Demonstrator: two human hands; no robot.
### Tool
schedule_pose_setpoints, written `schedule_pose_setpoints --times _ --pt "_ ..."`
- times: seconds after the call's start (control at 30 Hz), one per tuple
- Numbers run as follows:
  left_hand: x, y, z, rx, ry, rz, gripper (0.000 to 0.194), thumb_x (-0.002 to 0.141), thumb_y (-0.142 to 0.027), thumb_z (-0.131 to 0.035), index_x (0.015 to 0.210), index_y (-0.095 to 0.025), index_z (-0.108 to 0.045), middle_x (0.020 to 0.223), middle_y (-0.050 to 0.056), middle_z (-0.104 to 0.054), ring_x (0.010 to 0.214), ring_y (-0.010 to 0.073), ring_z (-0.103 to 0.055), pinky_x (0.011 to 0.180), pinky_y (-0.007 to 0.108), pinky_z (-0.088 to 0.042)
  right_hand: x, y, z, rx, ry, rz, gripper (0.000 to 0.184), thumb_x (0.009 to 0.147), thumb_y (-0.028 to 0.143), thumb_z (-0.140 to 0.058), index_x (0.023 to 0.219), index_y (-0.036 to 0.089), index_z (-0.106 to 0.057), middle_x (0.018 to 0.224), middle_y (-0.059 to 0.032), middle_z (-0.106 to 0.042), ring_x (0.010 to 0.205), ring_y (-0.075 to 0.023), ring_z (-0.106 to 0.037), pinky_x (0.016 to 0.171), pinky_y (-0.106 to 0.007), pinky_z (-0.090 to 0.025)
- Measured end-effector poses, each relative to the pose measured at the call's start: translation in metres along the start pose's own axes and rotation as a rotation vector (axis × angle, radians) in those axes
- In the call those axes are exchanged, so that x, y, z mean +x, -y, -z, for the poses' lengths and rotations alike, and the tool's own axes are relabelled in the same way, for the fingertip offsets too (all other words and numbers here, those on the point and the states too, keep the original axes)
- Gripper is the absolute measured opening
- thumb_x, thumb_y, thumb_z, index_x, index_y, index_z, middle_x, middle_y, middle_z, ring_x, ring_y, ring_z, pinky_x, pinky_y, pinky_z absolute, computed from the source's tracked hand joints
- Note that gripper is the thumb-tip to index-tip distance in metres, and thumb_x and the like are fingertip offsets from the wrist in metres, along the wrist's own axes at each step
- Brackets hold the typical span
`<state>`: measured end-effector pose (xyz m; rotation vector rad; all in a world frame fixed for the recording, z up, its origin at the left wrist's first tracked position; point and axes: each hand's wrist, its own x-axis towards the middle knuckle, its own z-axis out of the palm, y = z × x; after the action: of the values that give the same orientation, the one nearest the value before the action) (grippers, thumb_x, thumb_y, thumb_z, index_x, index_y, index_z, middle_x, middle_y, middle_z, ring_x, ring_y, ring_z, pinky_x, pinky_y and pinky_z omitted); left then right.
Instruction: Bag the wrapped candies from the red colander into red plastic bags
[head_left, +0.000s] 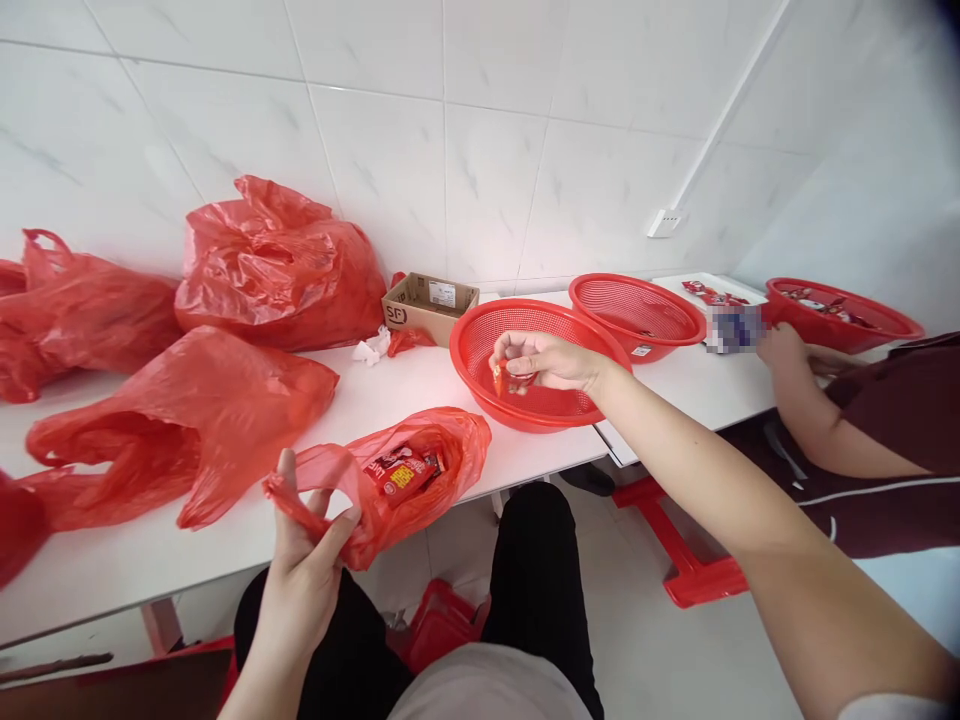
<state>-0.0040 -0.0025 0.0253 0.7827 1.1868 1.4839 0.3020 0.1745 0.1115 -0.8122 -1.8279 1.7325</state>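
My left hand (307,550) is closed on the handle loop of a red plastic bag (457,450) at the table's front edge. The bag's mouth gapes, and several red printed packets (405,472) lie inside. Over the near red mesh basket (487,390), my right hand (540,362) pinches a small orange-red wrapped packet (498,380) between thumb and fingers. The print on that small packet is too small to read. What I can see of the near basket's inside is bare mesh.
Full red plastic bags (277,270) crowd the left side by the wall. A cardboard box (431,300) and crumpled white tissue (373,347) sit behind. Further right are a second red basket (637,310), a third basket (847,310) and a co-worker's arm (814,410). A red stool (690,570) stands below.
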Motion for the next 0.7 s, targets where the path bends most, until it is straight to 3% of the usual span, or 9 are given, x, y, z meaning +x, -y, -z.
schedule_pose_setpoints --times 0.13,0.3,0.43,0.57,0.63,0.7 --pt "-0.001 0.001 -0.006 -0.036 0.007 -0.008 0.106 0.08 -0.021 -0.076 0.154 -0.051 -0.007 0.157 0.008 -0.042 0.122 0.02 -0.062 0.085 0.027 -0.058 0.019 -0.004 -0.055 0.239 0.13 0.025 0.024 0.084 0.032 -0.073 0.099 0.018 -0.06 0.089 -0.0024 -0.065 0.071 -0.0109 -0.061 0.063 -0.023 -0.053" --pt "-0.002 0.001 -0.002 -0.061 0.01 -0.029 0.105 0.08 -0.02 -0.075 0.154 -0.052 -0.007 0.156 0.006 -0.044 0.119 0.019 -0.062 0.085 0.027 -0.058 0.046 -0.025 -0.095 0.021 0.056 -0.127 0.022 0.088 0.018 -0.066 0.11 0.018 -0.061 0.107 -0.0055 -0.065 0.081 -0.0102 -0.063 0.071 -0.023 -0.056" --pt "-0.005 -0.001 0.003 -0.041 0.001 -0.025 0.106 0.08 -0.021 -0.075 0.154 -0.053 -0.005 0.157 0.007 -0.043 0.106 0.0163 -0.068 0.078 0.025 -0.059 0.054 -0.03 -0.105 -0.106 -0.048 -0.194 0.021 0.094 0.016 -0.055 0.115 0.019 -0.06 0.113 -0.0082 -0.065 0.096 -0.015 -0.065 0.088 -0.034 -0.057" --pt "-0.007 0.0 0.004 -0.033 -0.009 -0.011 0.102 0.081 -0.023 -0.075 0.153 -0.053 -0.01 0.156 0.005 -0.044 0.116 0.0179 -0.063 0.081 0.023 -0.057 0.051 -0.029 -0.111 -0.239 -0.09 -0.118 0.023 0.094 0.012 -0.052 0.111 0.02 -0.065 0.129 -0.0084 -0.064 0.122 -0.0194 -0.059 0.112 -0.043 -0.043" --pt "-0.006 0.001 0.006 -0.021 -0.012 -0.022 0.101 0.081 -0.023 -0.075 0.154 -0.051 -0.012 0.156 0.005 -0.045 0.127 0.02 -0.057 0.085 0.024 -0.057 0.048 -0.026 -0.109 -0.28 -0.096 -0.055 0.023 0.093 0.013 -0.053 0.11 0.021 -0.066 0.134 -0.0075 -0.062 0.127 -0.0204 -0.056 0.113 -0.043 -0.041" --pt "-0.006 0.003 0.007 -0.007 -0.015 -0.035 0.101 0.08 -0.022 -0.075 0.155 -0.05 -0.012 0.156 0.005 -0.045 0.136 0.0215 -0.048 0.089 0.026 -0.056 0.046 -0.023 -0.098 -0.247 -0.111 -0.011 0.023 0.095 0.018 -0.052 0.114 0.021 -0.065 0.13 -0.0093 -0.064 0.118 -0.0211 -0.062 0.103 -0.044 -0.05"
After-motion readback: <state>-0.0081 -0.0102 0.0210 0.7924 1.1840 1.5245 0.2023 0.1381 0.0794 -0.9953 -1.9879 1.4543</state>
